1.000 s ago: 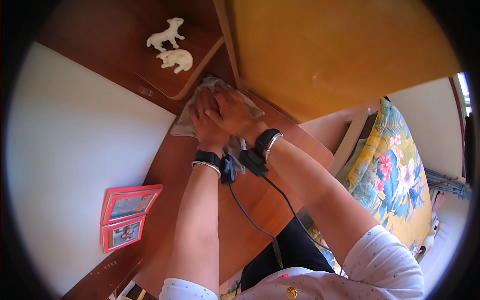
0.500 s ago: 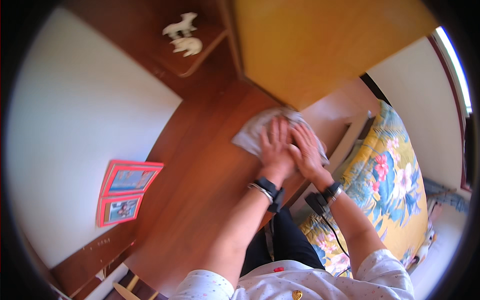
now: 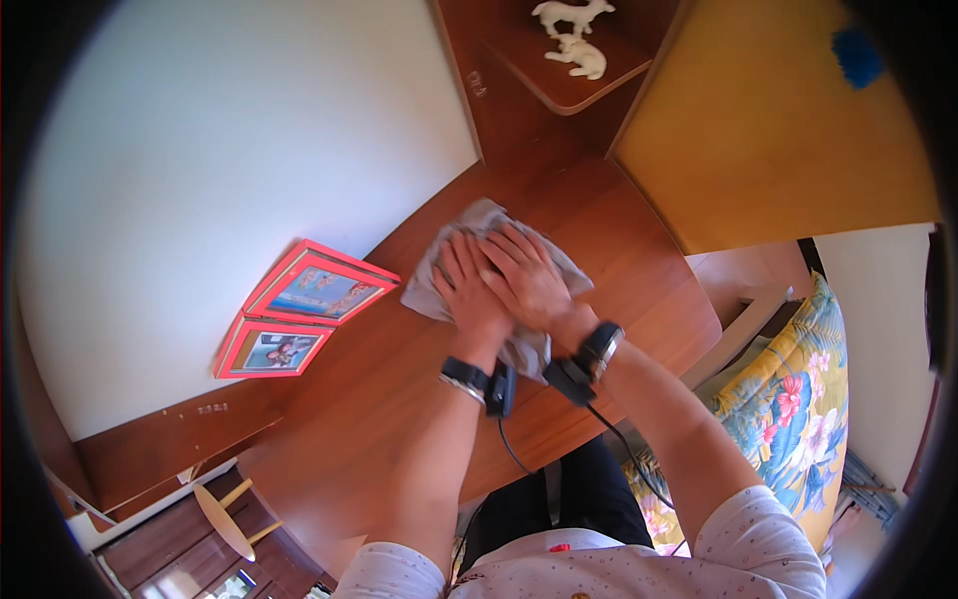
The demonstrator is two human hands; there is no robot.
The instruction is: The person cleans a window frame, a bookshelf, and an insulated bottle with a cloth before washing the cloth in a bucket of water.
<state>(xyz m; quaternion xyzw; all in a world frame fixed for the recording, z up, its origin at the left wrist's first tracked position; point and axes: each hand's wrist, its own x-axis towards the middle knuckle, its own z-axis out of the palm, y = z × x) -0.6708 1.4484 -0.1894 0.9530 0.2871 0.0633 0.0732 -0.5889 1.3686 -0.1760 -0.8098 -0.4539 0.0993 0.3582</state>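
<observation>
A grey cloth (image 3: 454,265) lies spread on the brown wooden desk top (image 3: 399,399). My left hand (image 3: 467,288) presses flat on the cloth with its fingers apart. My right hand (image 3: 529,278) lies beside it and partly over it, also flat on the cloth. Both wrists wear dark bands with small black devices, and a cable runs down from them toward my body.
A red double picture frame (image 3: 294,319) stands at the desk's left by the white wall. Two white animal figurines (image 3: 574,35) sit on a small wooden shelf above. A yellow cabinet panel (image 3: 778,130) is at upper right, with a blue fluffy object (image 3: 856,55) and a floral cushion (image 3: 798,399).
Both hands and the cloth have slid along the desk top, from near the shelf toward the desk's front and then left, closer to the red picture frame. The view has shifted too.
</observation>
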